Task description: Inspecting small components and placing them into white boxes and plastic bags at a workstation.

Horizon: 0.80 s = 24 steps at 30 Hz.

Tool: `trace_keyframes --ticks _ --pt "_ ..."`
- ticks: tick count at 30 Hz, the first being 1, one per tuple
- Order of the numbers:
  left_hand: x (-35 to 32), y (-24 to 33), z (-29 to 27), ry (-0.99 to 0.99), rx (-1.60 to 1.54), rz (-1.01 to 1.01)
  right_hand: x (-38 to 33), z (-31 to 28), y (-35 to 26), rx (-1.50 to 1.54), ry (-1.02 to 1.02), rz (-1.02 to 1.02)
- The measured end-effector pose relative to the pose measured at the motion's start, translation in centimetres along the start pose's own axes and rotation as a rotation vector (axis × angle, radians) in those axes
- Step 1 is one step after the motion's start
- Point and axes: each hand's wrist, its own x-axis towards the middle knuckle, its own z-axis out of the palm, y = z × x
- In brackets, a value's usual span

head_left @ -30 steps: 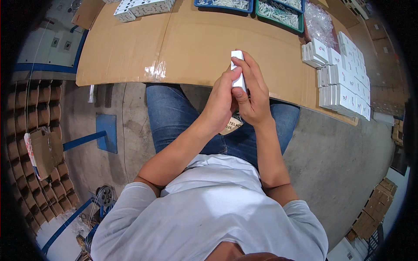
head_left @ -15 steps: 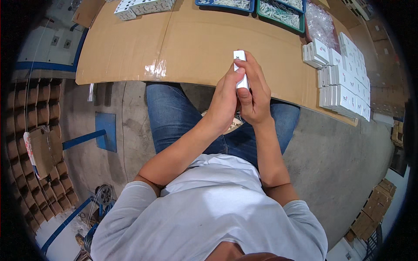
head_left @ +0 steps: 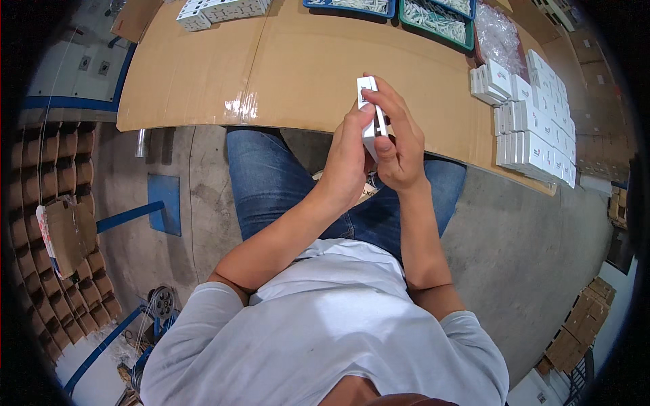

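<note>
A small, slim white box [head_left: 370, 131] is held upright between my two hands, above the table's near edge. My left hand [head_left: 346, 154] grips its left side, with the thumb against the narrow edge facing me. On the other side my right hand [head_left: 404, 157] grips it, the fingers bent over its upper part and the thumb low on the edge. A dark gap runs along the right part of this edge, so the box looks partly parted there. What lies inside cannot be made out.
Brown cardboard covers the table [head_left: 318, 68]. Stacked white boxes [head_left: 535, 149] stand at its right, below a tray with clear plastic bags [head_left: 500, 34]. A green tray [head_left: 433, 37] and a blue tray [head_left: 359, 8] hold small white pieces. More white boxes [head_left: 223, 12] sit far left.
The white box has turned slightly and shifted a little left in my hands. A dark gap now shows along its edge, and my right hand has drawn slightly apart from my left.
</note>
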Motion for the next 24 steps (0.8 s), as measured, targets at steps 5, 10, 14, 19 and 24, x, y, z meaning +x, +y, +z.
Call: trace_keyframes --ticks 5,10,14,19,24 --pt "0.4 0.2 -0.3 -0.032 -0.018 -0.055 -0.1 -0.1 -0.4 0.073 0.006 0.109" --pt "0.8 1.1 -0.6 0.008 -0.054 -0.086 0.0 -0.6 -0.7 0.169 0.066 0.201" --pt "1.2 2.3 -1.3 -0.029 -0.108 -0.097 0.0 -1.9 -1.1 0.097 -0.079 0.22" --pt "1.5 2.6 -2.0 -0.014 -0.179 -0.185 -0.2 -1.1 -0.8 -0.178 -0.231 0.089" --pt "2.9 1.9 -4.8 -0.076 -0.291 -0.207 -0.3 0.7 -1.0 -0.251 -0.194 0.066"
